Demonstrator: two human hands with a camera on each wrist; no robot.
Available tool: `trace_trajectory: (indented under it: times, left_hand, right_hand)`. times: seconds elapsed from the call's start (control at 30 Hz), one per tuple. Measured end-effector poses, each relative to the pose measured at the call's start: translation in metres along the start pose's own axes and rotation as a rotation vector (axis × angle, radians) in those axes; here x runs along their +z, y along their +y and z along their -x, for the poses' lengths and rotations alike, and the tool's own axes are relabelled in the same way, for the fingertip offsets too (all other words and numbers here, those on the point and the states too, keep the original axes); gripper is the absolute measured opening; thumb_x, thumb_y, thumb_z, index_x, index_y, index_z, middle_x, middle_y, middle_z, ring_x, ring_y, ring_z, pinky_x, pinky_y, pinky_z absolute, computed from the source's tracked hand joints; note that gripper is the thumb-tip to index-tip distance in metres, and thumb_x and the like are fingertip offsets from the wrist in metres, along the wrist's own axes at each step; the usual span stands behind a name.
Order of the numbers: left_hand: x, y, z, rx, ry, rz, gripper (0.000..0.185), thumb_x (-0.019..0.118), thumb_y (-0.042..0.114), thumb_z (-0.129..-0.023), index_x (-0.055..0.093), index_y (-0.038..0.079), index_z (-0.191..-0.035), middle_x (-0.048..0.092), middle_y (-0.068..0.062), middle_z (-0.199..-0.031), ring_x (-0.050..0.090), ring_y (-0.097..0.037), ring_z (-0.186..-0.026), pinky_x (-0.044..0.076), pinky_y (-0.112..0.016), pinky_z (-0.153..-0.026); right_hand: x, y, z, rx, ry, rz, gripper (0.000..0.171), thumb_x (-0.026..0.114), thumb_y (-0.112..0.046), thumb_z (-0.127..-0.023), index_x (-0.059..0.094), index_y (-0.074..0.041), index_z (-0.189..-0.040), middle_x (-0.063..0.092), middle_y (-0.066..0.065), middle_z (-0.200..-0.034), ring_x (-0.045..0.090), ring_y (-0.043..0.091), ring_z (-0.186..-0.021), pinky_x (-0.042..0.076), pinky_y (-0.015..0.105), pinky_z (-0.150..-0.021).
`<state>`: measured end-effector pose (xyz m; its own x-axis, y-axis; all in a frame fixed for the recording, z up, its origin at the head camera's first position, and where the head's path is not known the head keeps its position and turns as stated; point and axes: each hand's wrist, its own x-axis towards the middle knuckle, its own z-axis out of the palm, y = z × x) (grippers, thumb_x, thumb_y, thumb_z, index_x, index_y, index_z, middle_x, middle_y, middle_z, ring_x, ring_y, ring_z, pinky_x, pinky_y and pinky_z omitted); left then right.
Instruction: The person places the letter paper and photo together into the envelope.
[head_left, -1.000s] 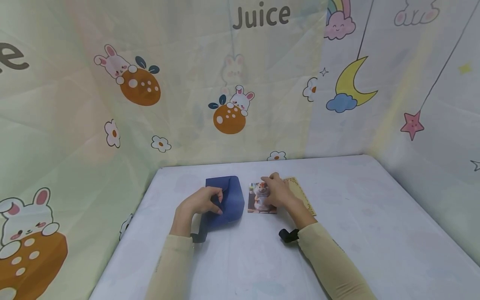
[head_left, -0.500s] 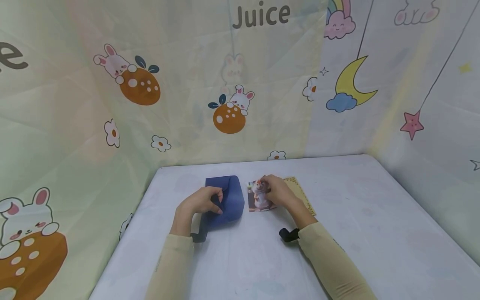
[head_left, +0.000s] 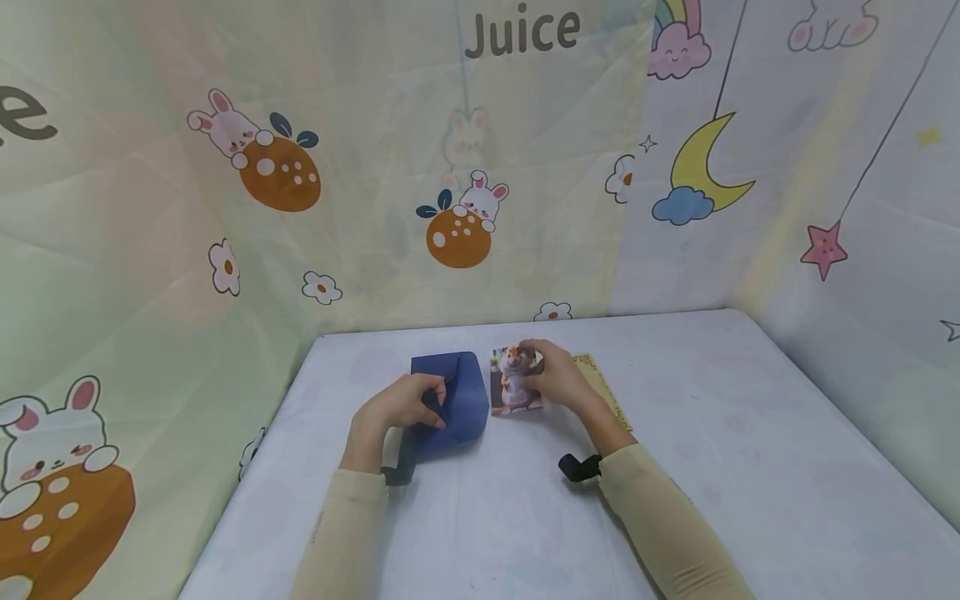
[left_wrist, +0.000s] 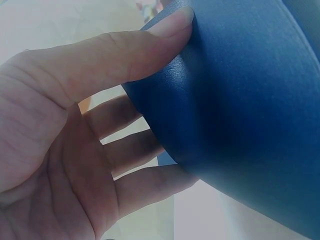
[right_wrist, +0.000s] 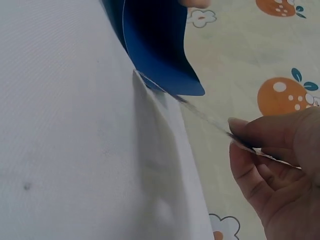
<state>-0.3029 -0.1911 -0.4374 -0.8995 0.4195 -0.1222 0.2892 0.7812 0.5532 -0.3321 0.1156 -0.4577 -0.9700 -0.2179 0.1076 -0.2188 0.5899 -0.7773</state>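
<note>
Right fingers (right_wrist: pixel 246 172) pinch picture card (head_left: pixel 513 387), hiding part of edge

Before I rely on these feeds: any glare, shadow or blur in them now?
Head: soft light, envelope and photo both recognisable; left wrist: washed out at upper left, dark shadow across the envelope; right wrist: photo edge-on, slightly blurry, grey shadow on the table.

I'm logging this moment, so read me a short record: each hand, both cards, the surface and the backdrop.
Left hand: pinches the blue envelope
Right hand: pinches the picture card
Picture card position: tilted, beside the envelope, not inside
Yellow card: patterned edge, on the table, partly hidden
Surface: white table
Backdrop: cartoon print, with the word Juice
</note>
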Motion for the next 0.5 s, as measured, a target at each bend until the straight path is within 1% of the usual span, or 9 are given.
trace_trajectory:
  times: [0.2, 0.27, 0.4, 0.5]
  left_hand:
    - [0.0002, -0.0010, -0.0002, -0.001, 0.002, -0.002, 0.037, 0.093, 0.011, -0.075, 0.061, 0.019, -0.091, 0.059, 0.000, -0.088, 0.057, -0.019, -0.085, 0.045, -0.035, -0.072]
    - [0.0002, -0.0012, -0.0004, -0.006, 0.001, -0.001, 0.036, 0.093, 0.011, -0.075, 0.061, 0.019, -0.091, 0.060, 0.000, -0.089, 0.057, -0.019, -0.086, 0.045, -0.035, -0.073]
    - [-0.0001, -0.0010, -0.0005, -0.013, -0.003, -0.004, 0.036, 0.093, 0.012, -0.076, 0.061, 0.020, -0.091, 0.060, 0.000, -0.089, 0.057, -0.019, -0.087, 0.045, -0.035, -0.074]
    - [-0.0005, -0.0003, -0.0003, -0.009, -0.002, -0.006, 0.036, 0.093, 0.011, -0.075, 0.061, 0.020, -0.091, 0.060, 0.000, -0.089, 0.057, -0.020, -0.087, 0.045, -0.035, -0.074]
  right_hand:
    - [-0.0027, -0.0020, 0.0010, 0.005, 0.038, -0.023, 0.073, 0.080, -0.004, -0.087, 0.050, -0.015, -0.152, 0.063, 0.012, -0.127, 0.059, 0.022, -0.086, 0.050, 0.030, -0.065]
    - [-0.0024, -0.0026, 0.0011, -0.005, 0.046, -0.031, 0.074, 0.080, -0.005, -0.087, 0.050, -0.015, -0.153, 0.062, 0.012, -0.132, 0.060, 0.022, -0.088, 0.051, 0.030, -0.064]
    - [-0.0010, -0.0046, 0.0012, -0.019, 0.054, -0.060, 0.076, 0.081, -0.006, -0.087, 0.048, -0.018, -0.154, 0.057, 0.009, -0.145, 0.061, 0.024, -0.097, 0.052, 0.030, -0.067]
    - [0.0006, -0.0068, 0.0013, -0.017, 0.036, -0.097, 0.078, 0.081, -0.006, -0.087, 0.047, -0.020, -0.155, 0.052, 0.008, -0.154, 0.063, 0.026, -0.103, 0.053, 0.030, -0.070]
